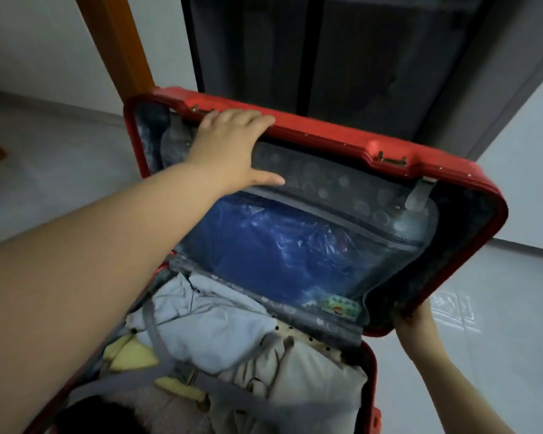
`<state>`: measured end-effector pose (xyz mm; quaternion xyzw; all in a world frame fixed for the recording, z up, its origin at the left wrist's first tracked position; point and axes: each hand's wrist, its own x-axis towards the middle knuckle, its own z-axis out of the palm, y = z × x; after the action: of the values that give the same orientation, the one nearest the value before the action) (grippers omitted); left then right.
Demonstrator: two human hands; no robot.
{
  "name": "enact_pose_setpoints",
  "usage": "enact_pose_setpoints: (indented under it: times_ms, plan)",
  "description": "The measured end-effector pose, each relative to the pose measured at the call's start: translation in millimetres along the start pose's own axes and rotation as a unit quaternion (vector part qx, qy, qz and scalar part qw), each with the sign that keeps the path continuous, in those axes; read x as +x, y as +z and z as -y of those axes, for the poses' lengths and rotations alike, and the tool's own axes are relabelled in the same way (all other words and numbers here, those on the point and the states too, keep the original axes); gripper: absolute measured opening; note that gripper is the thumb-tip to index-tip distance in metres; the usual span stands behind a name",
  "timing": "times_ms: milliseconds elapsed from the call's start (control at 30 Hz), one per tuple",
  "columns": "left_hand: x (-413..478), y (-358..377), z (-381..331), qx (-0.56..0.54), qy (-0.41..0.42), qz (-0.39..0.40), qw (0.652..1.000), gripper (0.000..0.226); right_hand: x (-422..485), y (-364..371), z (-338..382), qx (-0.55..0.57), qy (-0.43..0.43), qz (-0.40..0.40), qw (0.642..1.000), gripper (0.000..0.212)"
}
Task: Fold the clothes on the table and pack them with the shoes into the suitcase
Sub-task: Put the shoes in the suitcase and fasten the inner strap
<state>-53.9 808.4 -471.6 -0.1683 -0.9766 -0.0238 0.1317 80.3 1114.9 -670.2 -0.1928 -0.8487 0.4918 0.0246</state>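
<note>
Closing next: left hand [229,142] clamps the lid [342,142] far rim, right hand [416,324] its near corner (clothes [213,327] below, toward the person).

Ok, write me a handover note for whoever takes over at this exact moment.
Left hand: gripping the top edge of the red lid.
Right hand: holding the lid's lower right corner.
Suitcase: lid partly raised. Folded clothes fill the base under grey straps; a blue bag sits behind the lid's mesh pocket.
Done: clothes packed. Shoes not visible.
Left: lower the lid and fasten it.
</note>
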Motion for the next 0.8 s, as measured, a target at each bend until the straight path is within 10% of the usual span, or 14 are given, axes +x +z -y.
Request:
enact_pose_setpoints:
  times_ms: [167,300,567,667,800]
  plan:
    - [-67,-10,8,-0.018,0.009,-0.061,0.998,0.092,-76,-77,71,0.100,-0.080,-0.100,0.987,0.073]
    - [-150,-12,15,-0.041,0.047,-0.126,0.990,0.068,-148,-105,161,-0.079,-0.238,-0.121,0.960,0.048]
    - [-314,-2,53,-0.065,0.152,-0.143,0.976,0.043,-212,-19,194,-0.507,-0.162,0.109,0.840,0.147]
    - [-343,7,72,-0.064,0.155,-0.095,0.981,0.085,-252,14,161,-0.575,-0.172,0.169,0.782,0.143]
    - [-375,34,77,-0.057,0.132,0.090,0.986,0.143,-304,53,103,-0.558,-0.163,0.160,0.798,0.135]
